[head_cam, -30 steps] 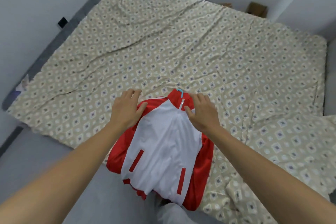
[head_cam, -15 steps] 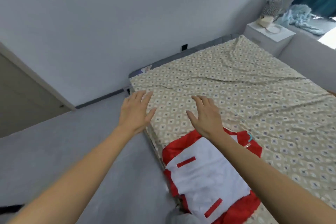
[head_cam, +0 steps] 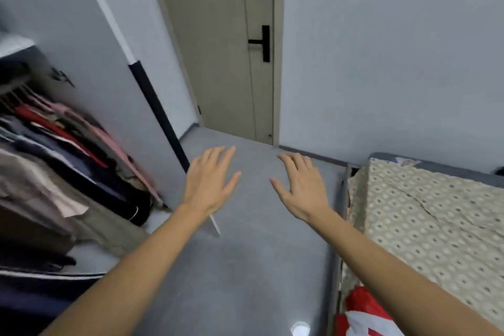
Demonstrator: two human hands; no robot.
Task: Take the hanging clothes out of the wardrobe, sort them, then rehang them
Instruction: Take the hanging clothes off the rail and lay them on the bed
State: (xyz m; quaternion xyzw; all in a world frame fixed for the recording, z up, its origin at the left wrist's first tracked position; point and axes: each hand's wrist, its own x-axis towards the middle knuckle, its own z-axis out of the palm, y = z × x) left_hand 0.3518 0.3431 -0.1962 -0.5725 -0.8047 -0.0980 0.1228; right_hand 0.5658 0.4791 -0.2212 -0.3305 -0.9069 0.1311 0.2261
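Note:
The open wardrobe [head_cam: 90, 43] stands at the left, with several hanging clothes [head_cam: 60, 150] in red, pink, navy and beige packed on its rail. The red and white jacket [head_cam: 362, 314] lies at the bed's near corner, bottom right, partly cut off by my right arm. My left hand [head_cam: 210, 180] and my right hand [head_cam: 302, 185] are both stretched out in mid air over the grey floor, fingers straight and spread, holding nothing. The left hand is close to the wardrobe's door edge.
A bed [head_cam: 436, 226] with a beige patterned sheet fills the right side. A closed door [head_cam: 231, 49] with a black handle is straight ahead. Grey floor [head_cam: 245, 267] runs between wardrobe and bed. The white wardrobe door edge [head_cam: 152, 101] has a black strip.
I have let go of the jacket on the bed and turned left; the view swung from the bed to the wardrobe and door. Both hands lifted off and now hover with nothing in them.

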